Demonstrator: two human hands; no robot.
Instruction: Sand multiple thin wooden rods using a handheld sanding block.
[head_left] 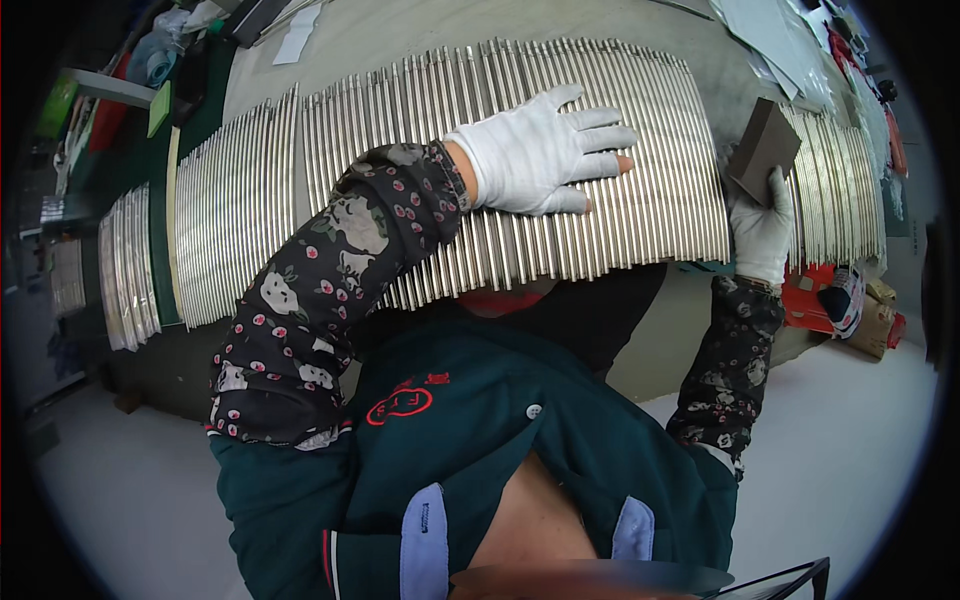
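A wide row of slim, shiny metal rods [660,190] lies side by side on the table. My left hand [535,150], in a white glove with some fingertips bare, rests flat across these rods with its fingers spread. At the right end of the row, my right hand [762,235], also in a white glove, grips a dark grey-brown rectangular block [767,150]. The block is tilted upward, with my thumb against its near side. My right palm and other fingers are partly hidden behind it.
More metal rods [235,210] lie on the left, and another group [835,190] is at the right beyond my right hand. Clear plastic sheets [775,45] lie at the back right. An orange-red box [808,298] stands low on the right. A white paper strip [298,35] lies at the back left.
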